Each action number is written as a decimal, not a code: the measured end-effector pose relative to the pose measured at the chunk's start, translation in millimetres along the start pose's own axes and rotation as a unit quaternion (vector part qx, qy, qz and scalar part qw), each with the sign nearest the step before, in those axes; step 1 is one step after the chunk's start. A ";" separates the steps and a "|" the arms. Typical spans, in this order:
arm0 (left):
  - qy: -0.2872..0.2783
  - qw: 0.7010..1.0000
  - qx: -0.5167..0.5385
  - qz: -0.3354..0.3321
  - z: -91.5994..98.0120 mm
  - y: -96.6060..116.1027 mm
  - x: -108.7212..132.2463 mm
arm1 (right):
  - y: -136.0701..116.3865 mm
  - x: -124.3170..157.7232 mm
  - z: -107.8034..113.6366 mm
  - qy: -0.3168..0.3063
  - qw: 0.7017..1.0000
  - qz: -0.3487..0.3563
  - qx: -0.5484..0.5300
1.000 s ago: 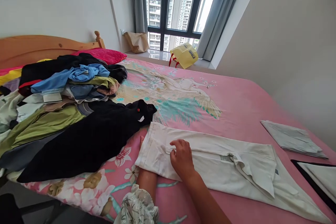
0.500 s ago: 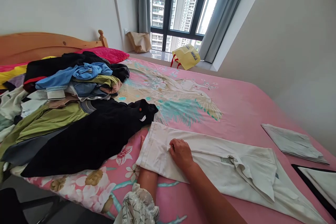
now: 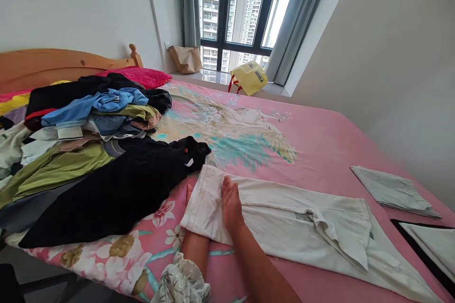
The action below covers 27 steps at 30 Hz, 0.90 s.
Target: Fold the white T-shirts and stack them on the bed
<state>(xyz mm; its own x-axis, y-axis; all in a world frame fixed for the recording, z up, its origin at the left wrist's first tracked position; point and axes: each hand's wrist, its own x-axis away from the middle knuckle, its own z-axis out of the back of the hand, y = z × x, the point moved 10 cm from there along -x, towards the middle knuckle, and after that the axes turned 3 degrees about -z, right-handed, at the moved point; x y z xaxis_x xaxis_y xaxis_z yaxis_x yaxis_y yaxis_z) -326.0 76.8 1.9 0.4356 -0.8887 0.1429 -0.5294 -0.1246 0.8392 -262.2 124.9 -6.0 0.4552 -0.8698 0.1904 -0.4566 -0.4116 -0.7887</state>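
White polo shirt point(image 3: 295, 227) lies folded lengthwise on the pink floral bedsheet point(image 3: 320, 137), collar end toward the right. Right hand point(image 3: 232, 202) flat on top near the hem, fingers together, palm down. Left hand point(image 3: 188, 194) tucked under the hem end, mostly hidden; cannot tell its grip. Pile of clothes point(image 3: 81, 151) just beside the hem. Folded grey garment point(image 3: 393, 190) well apart, right

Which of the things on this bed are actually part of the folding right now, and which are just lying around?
In hand:
white polo shirt
right hand, flat on top of it
left hand, slid under its end

Lying about:
pile of unfolded clothes
black garment
folded grey garment
yellow bag and brown paper bag on the windowsill
pink pillow
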 end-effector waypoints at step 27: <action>-0.139 0.591 -0.766 -0.209 -97.9 -45.7 46.3 | -60.0 27.6 -21.3 -0.304 0.700 0.129 0.633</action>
<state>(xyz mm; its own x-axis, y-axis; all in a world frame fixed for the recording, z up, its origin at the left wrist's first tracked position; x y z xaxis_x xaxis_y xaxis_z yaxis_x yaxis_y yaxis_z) -210.3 84.5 21.5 0.0450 -0.9864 -0.1584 0.9569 -0.0029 0.2903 -238.5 119.8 59.1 0.8994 -0.4358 -0.0341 0.2852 0.6442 -0.7097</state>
